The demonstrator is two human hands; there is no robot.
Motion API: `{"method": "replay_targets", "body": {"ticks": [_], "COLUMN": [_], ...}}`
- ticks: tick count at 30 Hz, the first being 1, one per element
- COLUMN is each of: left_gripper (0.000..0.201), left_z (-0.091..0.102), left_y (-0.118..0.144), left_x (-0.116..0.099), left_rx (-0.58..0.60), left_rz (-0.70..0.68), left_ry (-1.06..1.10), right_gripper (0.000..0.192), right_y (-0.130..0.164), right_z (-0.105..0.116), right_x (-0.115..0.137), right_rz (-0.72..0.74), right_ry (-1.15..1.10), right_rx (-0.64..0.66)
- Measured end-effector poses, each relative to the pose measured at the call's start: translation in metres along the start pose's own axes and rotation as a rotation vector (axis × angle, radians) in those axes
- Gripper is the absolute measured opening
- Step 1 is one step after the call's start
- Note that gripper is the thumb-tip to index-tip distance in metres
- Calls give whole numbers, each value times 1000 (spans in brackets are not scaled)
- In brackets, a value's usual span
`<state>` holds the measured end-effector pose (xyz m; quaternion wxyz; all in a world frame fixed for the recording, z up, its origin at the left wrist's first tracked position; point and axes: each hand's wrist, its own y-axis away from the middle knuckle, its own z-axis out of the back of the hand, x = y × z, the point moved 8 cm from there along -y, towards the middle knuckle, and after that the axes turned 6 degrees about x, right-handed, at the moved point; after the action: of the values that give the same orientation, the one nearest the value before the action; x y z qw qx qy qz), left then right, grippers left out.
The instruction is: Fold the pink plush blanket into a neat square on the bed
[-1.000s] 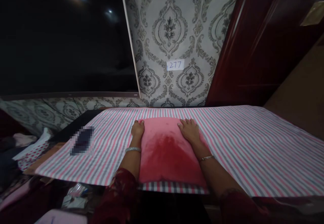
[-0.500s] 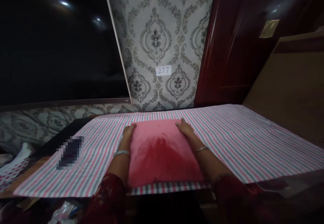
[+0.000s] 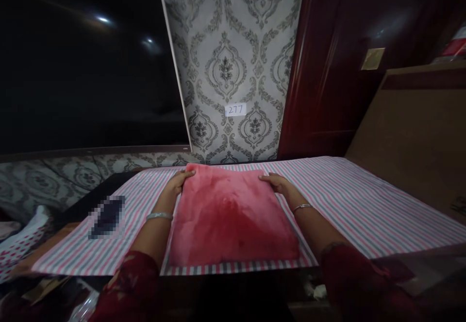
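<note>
A folded pink-red cloth (image 3: 233,220), with a darker red patch over its middle and near part, lies on the striped tablecloth (image 3: 338,195). My left hand (image 3: 179,180) is closed on the cloth's far left corner, thumb on top; that corner is slightly raised. At the far right corner, my right hand (image 3: 275,181) pinches the edge between thumb and fingers. The fingers of both hands are partly hidden beneath the cloth. Its near edge rests along the front edge of the table.
A large dark television (image 3: 87,79) stands at the back left. Behind the table are patterned wallpaper with a paper label (image 3: 236,110) and a dark red door (image 3: 324,84). A cardboard box (image 3: 418,132) is at right. A blurred dark item (image 3: 107,217) lies on the left.
My hands have moved apart and now grip the far corners. The cloth spreads wider, with its far left corner lifted and its surface more wrinkled. The view has shifted slightly.
</note>
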<state>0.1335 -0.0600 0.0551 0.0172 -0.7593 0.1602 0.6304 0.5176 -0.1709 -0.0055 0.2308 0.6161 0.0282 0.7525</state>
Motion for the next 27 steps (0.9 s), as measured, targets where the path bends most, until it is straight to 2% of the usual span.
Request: {"method": "replay_targets", "body": {"ticks": [4,8,10,12,16,18,20,22,24,27], "left_gripper": [24,29,34,38,40,44,48,45,34,29], "left_z": [-10,-13,-14,-16,-24,-27,-28,-24,-15,2], "left_y": [14,35,45,55,81,98,115,129,138,147], "left_x": [-21,-43,-64,-93,-157,-172,-164,-130,-75,17], "left_rx": [46,69,79,78,21,-3,-21,-36,-28,77], "left_rz": [-56,-126,-199,-332,-674,-820,-946,-1032,-1055,-974], "left_ry": [-55,-84,-104,-151,-292,-401,-577,-814,-1040,-1235], "right_gripper": [43,24,22,27,40,41,40,34,24,21], "right_y": [12,25,31,40,79,109,133,148,152,153], "right_z": [-9,-1,13,30,65,76,76,68,52,19], "right_x": [8,29,49,78,145,157,141,99,42,-40], "right_rz": [42,157,242,356,774,966,1055,1052,999,926], "right_ry": [-77,-140,-169,-208,-222,-114,49,208,332,516], "right_rx": [84,79,44,9,-130,-267,-413,-512,-510,-344]}}
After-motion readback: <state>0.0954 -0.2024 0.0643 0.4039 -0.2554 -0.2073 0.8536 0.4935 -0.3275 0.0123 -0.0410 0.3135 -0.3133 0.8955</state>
